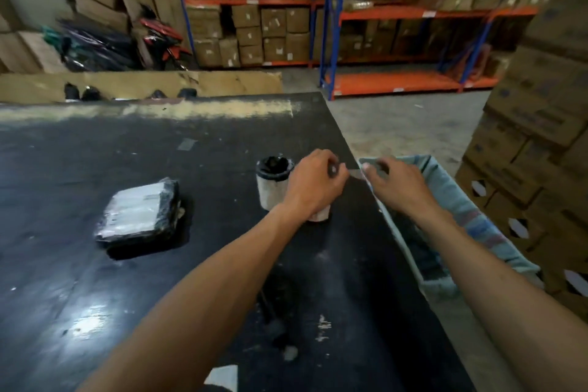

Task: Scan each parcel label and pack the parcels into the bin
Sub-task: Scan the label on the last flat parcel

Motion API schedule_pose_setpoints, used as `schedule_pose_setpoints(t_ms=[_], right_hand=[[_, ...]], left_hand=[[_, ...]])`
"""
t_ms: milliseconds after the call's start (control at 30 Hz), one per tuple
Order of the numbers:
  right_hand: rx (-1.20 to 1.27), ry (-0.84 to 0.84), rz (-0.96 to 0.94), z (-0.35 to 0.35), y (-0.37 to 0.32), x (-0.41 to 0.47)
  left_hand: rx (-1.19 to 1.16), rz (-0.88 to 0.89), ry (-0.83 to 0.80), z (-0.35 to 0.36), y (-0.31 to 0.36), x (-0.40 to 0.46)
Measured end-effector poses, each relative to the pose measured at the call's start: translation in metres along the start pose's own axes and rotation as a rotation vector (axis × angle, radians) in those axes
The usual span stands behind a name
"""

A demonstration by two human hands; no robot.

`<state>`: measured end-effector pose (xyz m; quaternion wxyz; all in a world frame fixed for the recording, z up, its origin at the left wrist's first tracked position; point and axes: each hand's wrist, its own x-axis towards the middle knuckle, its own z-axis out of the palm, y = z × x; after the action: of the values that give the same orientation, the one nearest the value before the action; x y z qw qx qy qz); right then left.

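A flat parcel [140, 213] in black plastic with a white label lies on the left of the black table [95, 296]. A round upright parcel [273, 181], white-sided with a black top, stands near the table's right edge. My left hand [313, 183] hovers just right of it, fingers curled round a small dark object [334, 169] that is too blurred to name. My right hand [394, 186] grips the near corner of the rim of the pale blue bin sack [458, 200], which hangs beside the table's right edge. A pale strip runs between the two hands.
Stacked cardboard boxes [541, 124] stand close behind the sack on the right. Blue and orange racking [381, 13] full of cartons lines the back. A cardboard sheet [143, 83] stands along the table's far edge. A white scrap [222, 377] lies at the near edge.
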<state>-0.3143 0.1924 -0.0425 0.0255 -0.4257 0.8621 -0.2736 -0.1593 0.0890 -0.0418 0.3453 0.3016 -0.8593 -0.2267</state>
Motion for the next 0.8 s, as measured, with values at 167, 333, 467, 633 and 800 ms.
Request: schedule_pose_setpoints(t_ms=[167, 333, 467, 633, 800], right_hand=[[0.075, -0.058, -0.150, 0.013, -0.090, -0.016], [0.019, -0.304, -0.234, 0.049, -0.149, -0.046], [-0.031, -0.482, -0.222, 0.089, -0.168, -0.069], [-0.203, -0.613, -0.151, 0.134, -0.168, -0.096], [-0.219, -0.574, -0.025, 0.158, -0.158, -0.116]], left_hand=[[0.129, -0.118, 0.155, -0.096, -0.066, -0.002], [0.307, -0.450, 0.149, -0.169, -0.155, -0.033], [0.344, -0.687, 0.110, -0.198, -0.215, -0.066], [0.424, -0.820, 0.039, -0.193, -0.268, -0.097], [0.381, -0.969, 0.010, -0.181, -0.309, -0.099]])
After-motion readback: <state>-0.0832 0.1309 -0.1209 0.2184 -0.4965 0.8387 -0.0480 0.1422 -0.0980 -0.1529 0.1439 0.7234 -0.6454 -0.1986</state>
